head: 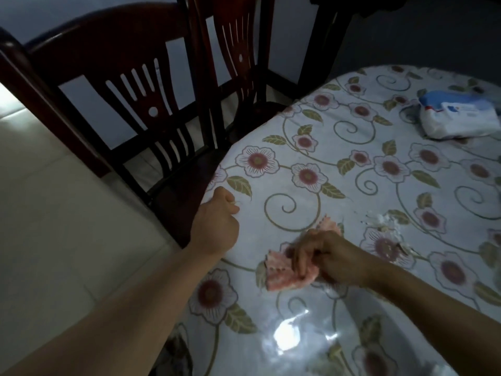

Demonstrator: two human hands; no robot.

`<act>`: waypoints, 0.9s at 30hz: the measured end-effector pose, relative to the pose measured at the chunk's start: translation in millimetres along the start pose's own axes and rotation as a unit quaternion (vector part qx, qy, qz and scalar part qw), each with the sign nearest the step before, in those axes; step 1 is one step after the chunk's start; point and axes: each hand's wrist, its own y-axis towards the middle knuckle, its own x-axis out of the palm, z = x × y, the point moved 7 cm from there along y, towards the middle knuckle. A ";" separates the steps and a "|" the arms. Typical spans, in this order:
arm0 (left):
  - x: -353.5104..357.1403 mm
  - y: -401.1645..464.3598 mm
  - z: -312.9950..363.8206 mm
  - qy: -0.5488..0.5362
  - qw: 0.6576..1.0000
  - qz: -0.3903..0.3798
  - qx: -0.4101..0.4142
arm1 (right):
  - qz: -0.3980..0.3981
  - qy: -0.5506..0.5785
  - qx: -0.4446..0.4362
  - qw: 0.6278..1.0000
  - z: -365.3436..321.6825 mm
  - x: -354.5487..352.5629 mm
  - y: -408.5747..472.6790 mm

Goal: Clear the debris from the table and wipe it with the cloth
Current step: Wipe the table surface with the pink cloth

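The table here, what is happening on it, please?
A person is cleaning the table. The right hand presses a pink cloth on the flowered cover. The left hand is closed at the table's edge, perhaps holding something small. White debris lies past the cloth, and a tissue pack farther back.

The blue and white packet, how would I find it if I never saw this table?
Start at the flowered tablecloth on the table and look to its far right side, away from both hands. There lies the blue and white packet, soft and plastic-wrapped. It is the only blue thing there; the pink cloth and white crumbs sit nearer.
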 end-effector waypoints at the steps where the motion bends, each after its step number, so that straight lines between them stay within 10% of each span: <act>1: -5.9 -5.3 -3.5 -0.006 1.000 0.006 -0.013 | 0.016 0.019 0.013 1.000 -3.7 -7.1 -0.4; 12: -35.7 -41.8 -25.8 -0.004 0.995 0.044 -0.090 | 0.183 -0.143 -0.100 0.967 -60.5 25.6 132.3; 27: -9.6 -75.2 -8.5 0.115 0.989 -0.083 -0.035 | 0.095 -0.095 -0.011 0.991 -19.4 80.5 -63.1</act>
